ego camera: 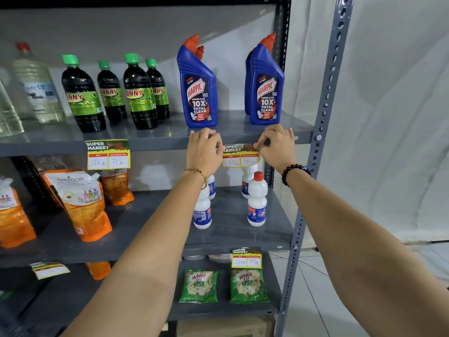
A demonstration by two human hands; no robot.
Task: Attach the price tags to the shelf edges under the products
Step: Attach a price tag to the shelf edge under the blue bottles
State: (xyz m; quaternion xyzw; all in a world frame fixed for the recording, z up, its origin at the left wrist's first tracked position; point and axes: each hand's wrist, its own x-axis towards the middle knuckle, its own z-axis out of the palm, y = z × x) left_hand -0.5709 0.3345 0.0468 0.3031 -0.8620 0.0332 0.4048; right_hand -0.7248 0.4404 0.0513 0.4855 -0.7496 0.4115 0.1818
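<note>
A yellow and green price tag (241, 156) lies against the front edge of the upper shelf (158, 144), below the blue Harpic bottles (198, 86). My left hand (203, 148) pinches the tag's left top corner. My right hand (277, 145) pinches its right top corner. Two more tags hang fixed: one (108, 154) under the dark green-capped bottles (82, 93), another (246, 258) on the lower shelf edge above the green Wheel packets (249, 285).
White bottles (257, 203) and orange Santoor pouches (80, 203) stand on the middle shelf. A curled tag (49, 269) lies at the lower left. The grey perforated upright (323, 132) is just right of my right hand. A cardboard box (226, 327) sits at the bottom.
</note>
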